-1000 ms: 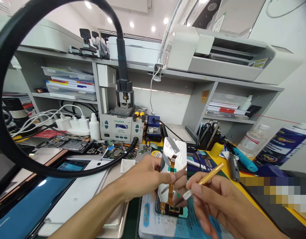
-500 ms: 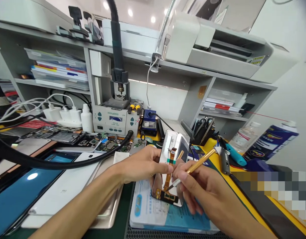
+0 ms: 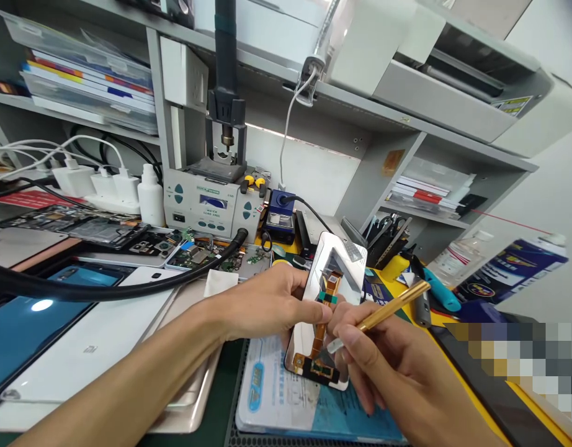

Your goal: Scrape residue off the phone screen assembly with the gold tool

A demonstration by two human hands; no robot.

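Note:
My left hand (image 3: 272, 307) grips a phone screen panel (image 3: 332, 264) by its left edge and holds it tilted, mirror-like back facing me. An orange flex cable (image 3: 321, 338) runs down the back of the panel to a dark connector at its lower end. My right hand (image 3: 383, 360) is closed round a gold-handled tool (image 3: 388, 310), held like a pen. The tool's pale tip rests on the panel beside the flex cable. Both hands hover over a blue-and-white packet (image 3: 286, 403) lying on the mat.
A grey rework station (image 3: 206, 208) stands behind, its black hose (image 3: 104, 288) curving across to the left. Opened phones and circuit boards (image 3: 128, 239) lie at left, white and blue phone backs (image 3: 81, 354) nearer. Tools, a blue can (image 3: 509, 270) and shelves with a printer (image 3: 453, 81) are at right.
The view has dropped and shifted, so the hose loop left the top. My right hand brought the tool's tip from below the panel onto it beside the flex cable. The panel tilted slightly.

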